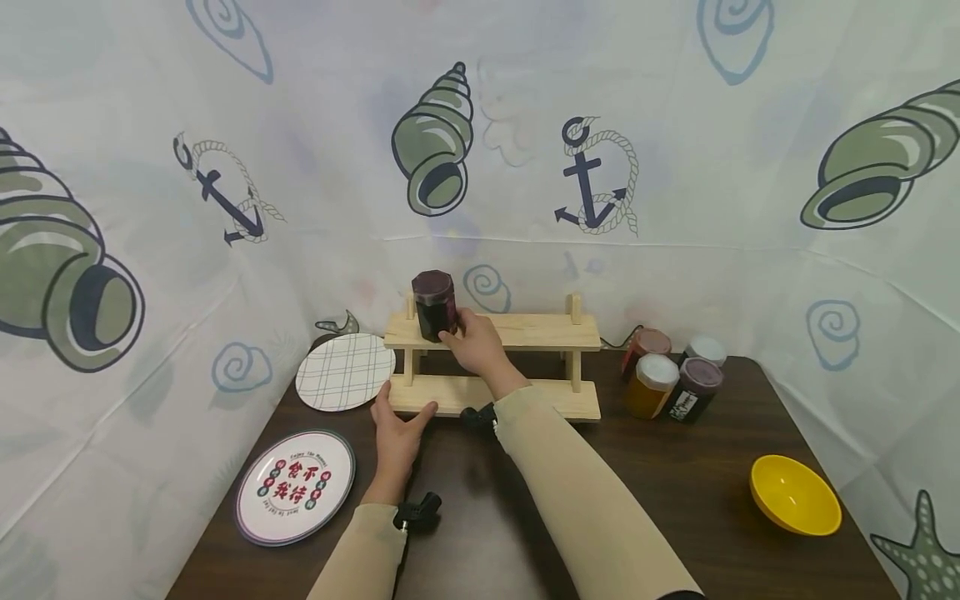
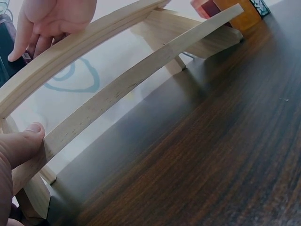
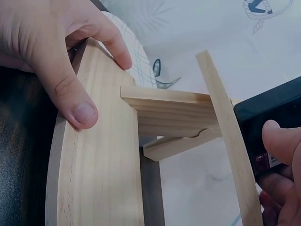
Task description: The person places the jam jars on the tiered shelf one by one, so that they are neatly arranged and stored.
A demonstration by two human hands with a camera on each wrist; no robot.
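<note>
A two-tier wooden shelf (image 1: 532, 332) stands at the back of the table. On the left end of its upper board is a dark jar with a dark lid (image 1: 433, 307), held by my right hand (image 1: 478, 343). The right wrist view shows the thumb along the side of this jar (image 3: 270, 117) and fingers around its lower part. My left hand (image 1: 397, 437) grips the left end of the lower board (image 3: 106, 155). Its thumb (image 2: 26, 141) lies on the front of that board and another finger reaches over the end.
Right of the shelf, several lidded jars cluster, among them an amber jar (image 1: 649, 392) and a dark jar (image 1: 693, 392). A yellow bowl (image 1: 795, 496) sits front right. At left lie a checked plate (image 1: 345, 372) and a plate with red characters (image 1: 330, 467). Printed cloth surrounds the table.
</note>
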